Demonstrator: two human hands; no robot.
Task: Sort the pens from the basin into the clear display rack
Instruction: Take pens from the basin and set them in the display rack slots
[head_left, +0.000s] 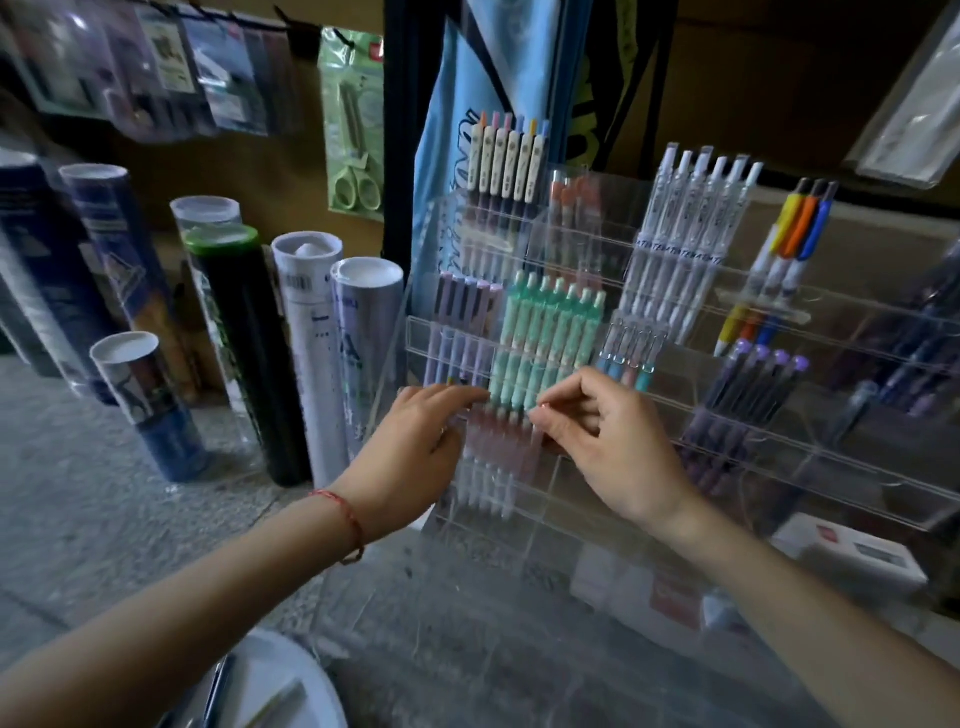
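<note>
Ok so you've got both hands on the pink pens in the clear display rack; they sit right between your fingers, with the mint pens just above your fingertips. Your left hand has its fingers stretched out and roughly together, laid against the left end of the row, not gripping anything; your right hand has thumb and forefinger pinched on what looks like the top of the end pen on the right side. It's a bit blurry there, so call that likely, not certain.

My read on the step: you're seating that pen and squaring the row. Use the left fingers as a flat stop so the row can't fan out sideways; lower the pinched pen straight down along its neighbour, not at an angle, or the tip may catch the acrylic rail; let go only once it bottoms out. Watch your knuckles under the mint row, which looks easy to nudge.

The basin is well behind your fingers, down by your left forearm, with at least one pen showing in it; so I'd guess there's more to sort.
</note>
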